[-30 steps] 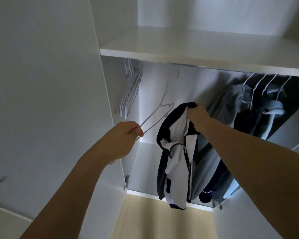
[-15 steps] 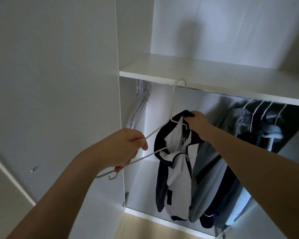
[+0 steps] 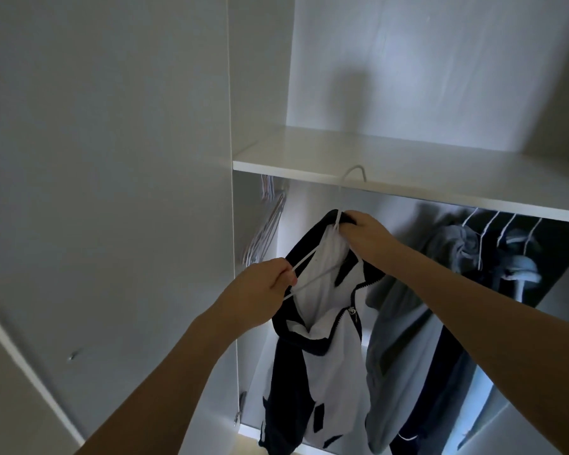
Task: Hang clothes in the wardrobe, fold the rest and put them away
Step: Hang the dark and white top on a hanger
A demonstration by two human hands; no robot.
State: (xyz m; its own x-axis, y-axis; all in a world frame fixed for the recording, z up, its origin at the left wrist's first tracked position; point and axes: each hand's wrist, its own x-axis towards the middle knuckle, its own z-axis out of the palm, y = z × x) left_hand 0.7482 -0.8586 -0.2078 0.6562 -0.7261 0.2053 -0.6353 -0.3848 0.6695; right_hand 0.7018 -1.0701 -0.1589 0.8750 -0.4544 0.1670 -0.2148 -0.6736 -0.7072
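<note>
While hands (image 3: 263, 284) (image 3: 363, 233) hold it, hanger (image 3: 312, 270) nears shelf edge (image 3: 408, 188)

The jacket (image 3: 322, 349) is dark navy with big white panels; the lining inside the collar is white, and there are small white patches low on the dark part. The hanger (image 3: 312, 267) in it is white wire. The wardrobe (image 3: 112, 159) and its shelf (image 3: 408, 169) are plain white. The spare hangers (image 3: 266, 231) at the left look pale, white to pinkish. The clothes (image 3: 418, 323) at the right are grey, light blue and dark navy, on white hangers.
</note>
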